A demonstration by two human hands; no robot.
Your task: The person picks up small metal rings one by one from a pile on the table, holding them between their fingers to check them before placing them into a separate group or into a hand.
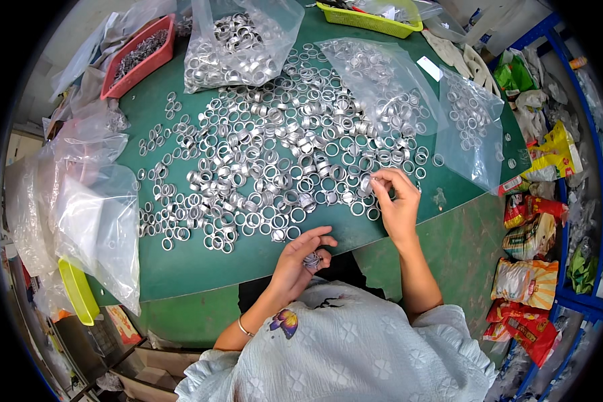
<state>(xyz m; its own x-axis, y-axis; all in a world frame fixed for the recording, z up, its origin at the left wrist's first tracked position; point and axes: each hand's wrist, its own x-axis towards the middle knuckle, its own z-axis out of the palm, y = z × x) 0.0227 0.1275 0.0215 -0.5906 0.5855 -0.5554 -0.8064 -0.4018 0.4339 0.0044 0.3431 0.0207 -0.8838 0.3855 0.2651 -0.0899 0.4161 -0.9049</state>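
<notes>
A wide heap of silver metal rings (pixel 268 151) covers the middle of the green table (pixel 201 275). At the near edge, my left hand (pixel 295 264) is cupped palm up, its fingers curled around a few small metal pieces (pixel 312 260) that look like rings. Its index finger stretches out toward the heap. My right hand (pixel 400 208) is over the right side of the heap, with thumb and fingertips pinched on a ring (pixel 366 184) that the fingers partly cover.
Clear plastic bags of rings (pixel 238 57), (pixel 382 80) and a smaller bag (pixel 472 120) lie behind the heap. A red basket (pixel 164 30) holds small metal parts. A yellow-green basket (pixel 375 25) stands at the back. Plastic bags (pixel 100 221) hang over the left edge; a blue rack (pixel 569 167) is right.
</notes>
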